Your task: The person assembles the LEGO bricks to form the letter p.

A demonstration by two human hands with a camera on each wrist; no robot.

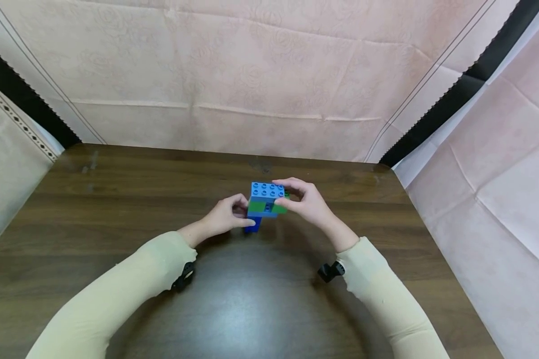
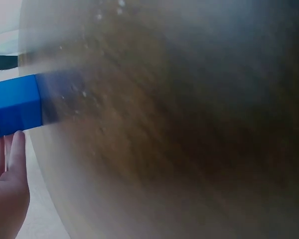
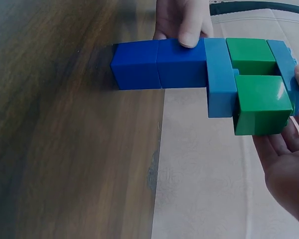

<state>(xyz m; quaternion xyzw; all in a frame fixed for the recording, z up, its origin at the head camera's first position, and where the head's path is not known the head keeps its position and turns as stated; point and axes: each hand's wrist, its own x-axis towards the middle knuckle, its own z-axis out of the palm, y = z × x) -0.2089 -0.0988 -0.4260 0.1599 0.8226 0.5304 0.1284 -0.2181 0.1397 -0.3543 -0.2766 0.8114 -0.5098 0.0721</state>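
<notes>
A toy building-brick structure stands on the table between both hands. At its foot are two dark blue bricks (image 3: 182,67), one above the other. Over them lies a light blue brick (image 3: 222,84), wider than the column, then two green bricks (image 3: 264,102) side by side with a gap. A studded light blue brick (image 1: 261,189) tops it. My left hand (image 1: 226,215) holds the dark blue column, its thumb across the upper brick. With thumb in front and fingers behind, my right hand (image 1: 309,200) grips the top blue brick at its right end.
The brown wood-grain table (image 1: 94,209) ends at a back edge beyond the bricks. Pale pink cloth (image 1: 251,75) hangs behind it and at both sides. Black wrist devices (image 1: 331,271) sit at both sleeve cuffs, close over the table.
</notes>
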